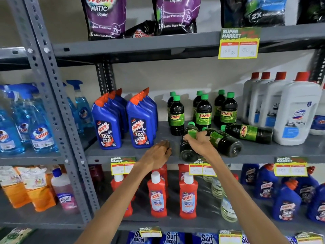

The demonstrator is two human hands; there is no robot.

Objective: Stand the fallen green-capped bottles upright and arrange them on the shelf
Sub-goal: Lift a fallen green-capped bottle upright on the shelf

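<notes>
Three dark green-capped Sunny bottles lie on their sides on the grey middle shelf point(281, 152). My right hand point(198, 143) is wrapped around the neck of the leftmost fallen bottle point(189, 150), whose base points toward me. A second fallen bottle point(225, 141) lies beside it, touching my fingers, and a third fallen bottle point(249, 132) lies behind. Several upright Sunny bottles point(204, 111) stand in pairs at the back. My left hand point(158, 154) rests palm down on the shelf's front edge, holding nothing.
Blue Harpic bottles point(139, 125) stand left of the green-capped ones, large white red-capped bottles point(295, 117) to the right. A perforated grey upright point(58, 103) borders the bay. Price tags point(202, 169) hang from the shelf edge; red Harpic bottles point(188, 198) stand below.
</notes>
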